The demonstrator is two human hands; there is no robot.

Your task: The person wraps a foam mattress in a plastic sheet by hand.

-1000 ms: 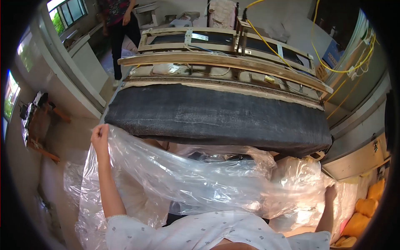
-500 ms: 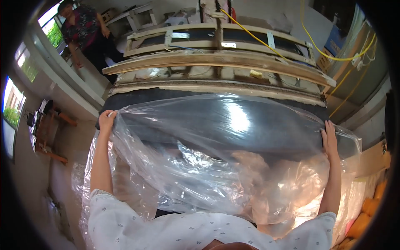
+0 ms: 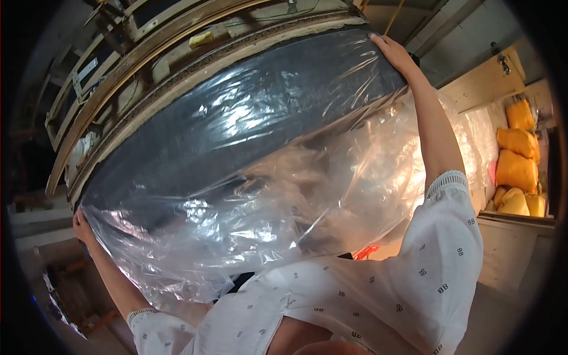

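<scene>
Clear plastic sheet [image 3: 254, 177], dark cushion [image 3: 177, 160], wooden frames [image 3: 148, 53]

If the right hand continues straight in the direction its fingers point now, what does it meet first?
Probably the wooden frame just beyond the dark cushion. The right hand already holds the clear plastic sheet at the cushion's far edge; depth is unclear.

Likely upholstery workshop: bare wooden frames [image 3: 148, 53].
</scene>
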